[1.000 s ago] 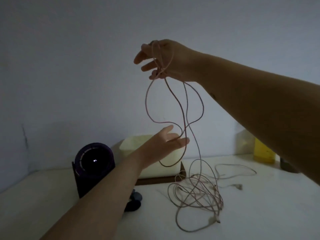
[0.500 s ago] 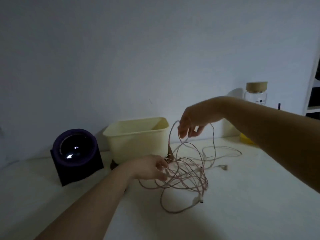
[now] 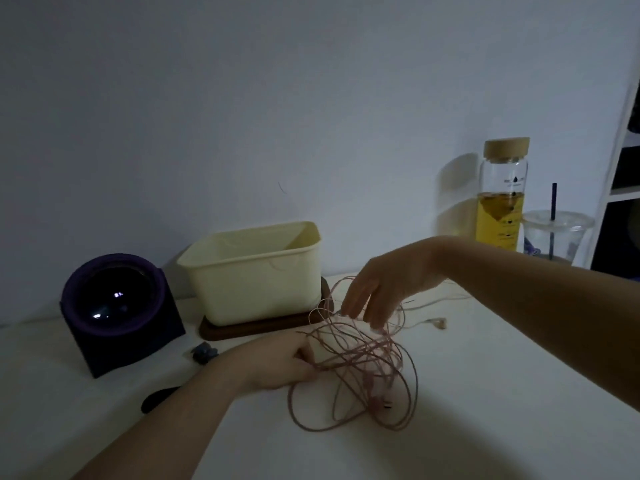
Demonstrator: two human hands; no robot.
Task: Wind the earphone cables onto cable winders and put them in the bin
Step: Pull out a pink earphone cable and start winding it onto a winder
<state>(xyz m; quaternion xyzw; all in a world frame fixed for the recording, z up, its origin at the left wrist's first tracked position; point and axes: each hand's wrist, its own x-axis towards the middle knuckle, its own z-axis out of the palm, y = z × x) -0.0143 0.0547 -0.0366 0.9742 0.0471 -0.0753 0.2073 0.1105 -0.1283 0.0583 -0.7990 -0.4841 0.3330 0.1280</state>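
Fingers (image 3: 302,372) of the left hand (image 3: 277,367) are curled and pinch the left edge of the thin pink earphone cable (image 3: 360,358). The cable lies in a messy heap of loops on the white surface (image 3: 485,427), just in front of the bin and a bit to its right. Something pale sits at those fingertips, and I cannot tell if it is a winder. The right hand (image 3: 388,285) hangs over the heap with its fingers (image 3: 356,299) straight, spread and pointing down, gripping nothing. The tips are blurry and may touch the top loops. One small earbud (image 3: 440,323) lies apart on the right.

I think the job now is to untangle the heap, and no winding has begun. To do it well, the left hand should hold tight so the heap does not slide. The right hand should find one loose end, maybe that earbud, and pull it out slowly, loop by loop. A hard tug could make a knot tighter.

On the left, the cream plastic bin (image 3: 256,292) stands on a dark brown wooden tray (image 3: 242,332). I see nothing in it, but its floor is hidden. Far to the right stands a tall glass bottle with a cork lid (image 3: 504,188), about half full of yellow drink. Beside it is a clear plastic cup with a dark straw (image 3: 557,233), and I cannot tell what is in it.
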